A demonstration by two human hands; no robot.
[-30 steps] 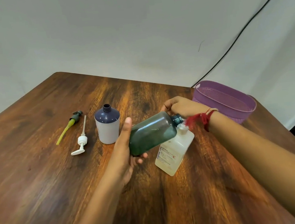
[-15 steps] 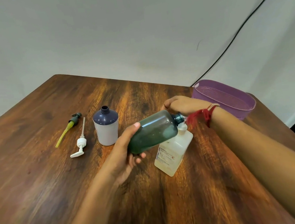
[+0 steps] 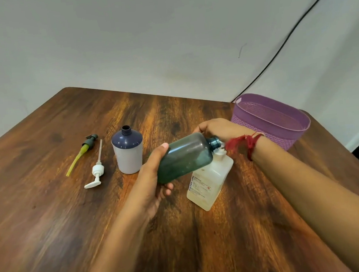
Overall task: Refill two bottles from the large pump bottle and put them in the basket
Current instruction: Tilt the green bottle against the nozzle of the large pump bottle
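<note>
My left hand grips a translucent green bottle by its base, tilted almost on its side with its open neck pointing right. The neck sits against the white pump head of the large clear pump bottle, which stands on the table just below. My right hand lies over that pump head, fingers curled down on it; the spout is hidden behind the green bottle's neck. A second bottle, white with a dark blue shoulder, stands uncapped to the left. The purple basket stands at the table's right corner.
Two loose pump tops lie left of the white bottle: a white one and a dark one with a yellow tube. The wooden table ends close to me. A black cable runs down the wall behind the basket.
My left thumb has shifted higher on the green bottle's side. Both hands and the bottles otherwise stay in place; the view has drifted slightly.
</note>
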